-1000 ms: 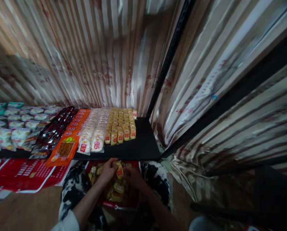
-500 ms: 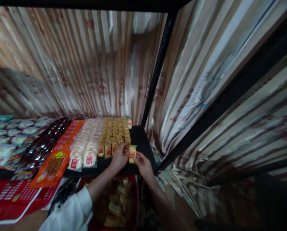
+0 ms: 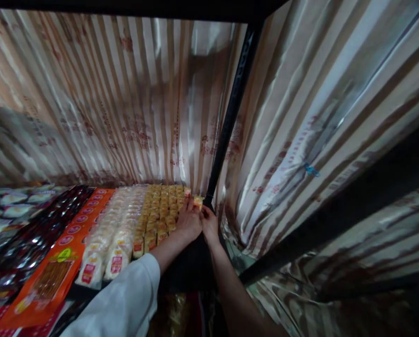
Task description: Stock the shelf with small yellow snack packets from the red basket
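At the far right corner of the black shelf [image 3: 184,269], a small yellow snack packet [image 3: 198,201] is between my two hands. My left hand [image 3: 188,222] has its fingers closed on the packet's left side, close to the rows of yellow snack packets [image 3: 156,213]. On the other side, my right hand [image 3: 209,225] pinches the packet's near right edge; its fingertips are partly hidden. Just behind my left fingers stands another packet [image 3: 187,192] with a red label, at the back of the rightmost row.
Left of the yellow rows lie white wrapped snacks [image 3: 116,257], an orange bag [image 3: 53,276] and dark shiny packets [image 3: 34,234]. A black post [image 3: 232,112] rises at the shelf corner, before striped plastic sheeting [image 3: 142,93]. More packets [image 3: 176,311] lie below the shelf.
Both hands have carried the yellow packet from the shelf's front toward its back right corner. The camera view has shifted, so the shelf goods appear nearer.
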Available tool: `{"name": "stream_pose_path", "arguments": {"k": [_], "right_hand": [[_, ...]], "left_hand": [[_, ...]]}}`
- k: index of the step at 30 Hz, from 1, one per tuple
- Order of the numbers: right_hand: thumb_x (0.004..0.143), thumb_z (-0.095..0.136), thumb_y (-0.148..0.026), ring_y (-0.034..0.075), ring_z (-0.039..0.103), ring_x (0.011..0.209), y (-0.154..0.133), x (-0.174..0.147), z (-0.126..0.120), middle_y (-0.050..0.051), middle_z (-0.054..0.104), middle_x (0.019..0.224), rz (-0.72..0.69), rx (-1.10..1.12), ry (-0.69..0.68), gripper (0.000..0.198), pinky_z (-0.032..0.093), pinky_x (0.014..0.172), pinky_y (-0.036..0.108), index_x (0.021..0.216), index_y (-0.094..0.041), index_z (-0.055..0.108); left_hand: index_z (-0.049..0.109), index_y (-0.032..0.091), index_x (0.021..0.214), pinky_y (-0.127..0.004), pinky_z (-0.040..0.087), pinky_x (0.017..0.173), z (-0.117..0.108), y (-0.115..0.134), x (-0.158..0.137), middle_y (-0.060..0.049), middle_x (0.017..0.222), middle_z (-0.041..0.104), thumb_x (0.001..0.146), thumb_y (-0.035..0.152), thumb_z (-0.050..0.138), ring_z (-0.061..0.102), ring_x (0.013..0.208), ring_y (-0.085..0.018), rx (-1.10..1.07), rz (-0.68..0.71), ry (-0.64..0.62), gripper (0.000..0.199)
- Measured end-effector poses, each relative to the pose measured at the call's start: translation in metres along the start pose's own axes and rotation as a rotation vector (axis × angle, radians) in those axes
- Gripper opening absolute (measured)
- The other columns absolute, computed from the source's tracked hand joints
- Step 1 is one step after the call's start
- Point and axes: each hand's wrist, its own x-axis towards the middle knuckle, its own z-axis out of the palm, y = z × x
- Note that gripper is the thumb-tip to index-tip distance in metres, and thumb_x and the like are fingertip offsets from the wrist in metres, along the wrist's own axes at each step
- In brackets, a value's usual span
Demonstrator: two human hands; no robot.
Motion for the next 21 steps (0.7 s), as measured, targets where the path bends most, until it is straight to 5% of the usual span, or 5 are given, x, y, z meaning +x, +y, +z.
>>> {"name": "stream_pose_path", "arguments": {"k": [4,11,21], "right_hand": [[0.074,0.050,-0.031,0.020,0.063,0.087,0.006,0.023,0.012,0.004,0.070,0.094,0.049,-0.129,0.005,0.034,0.048,0.081,0.032,0.103,-0.019,0.065],[0.072,0.049,-0.024,0.019,0.064,0.086,0.013,0.047,0.029,0.004,0.070,0.095,0.111,-0.217,-0.034,0.035,0.048,0.081,0.028,0.102,-0.020,0.066],[0.072,0.051,-0.021,0.021,0.063,0.091,0.027,0.062,0.044,0.006,0.070,0.097,0.076,-0.161,-0.103,0.034,0.047,0.084,0.030,0.102,-0.018,0.067]], "left_hand": [[0.056,0.008,0.118,-0.049,0.018,0.111,0.006,-0.007,0.016,-0.014,0.145,0.033,0.085,0.017,0.036,0.016,0.138,-0.030,0.093,-0.007,-0.020,0.040],[0.057,0.013,0.118,-0.056,0.011,0.109,0.018,-0.025,0.040,-0.014,0.136,0.046,0.084,0.018,0.036,0.021,0.136,-0.031,0.154,0.031,-0.030,0.041],[0.056,0.007,0.118,-0.050,0.010,0.110,0.021,-0.033,0.055,-0.019,0.128,0.052,0.082,0.016,0.035,0.030,0.132,-0.029,0.168,0.038,-0.097,0.042]]}}
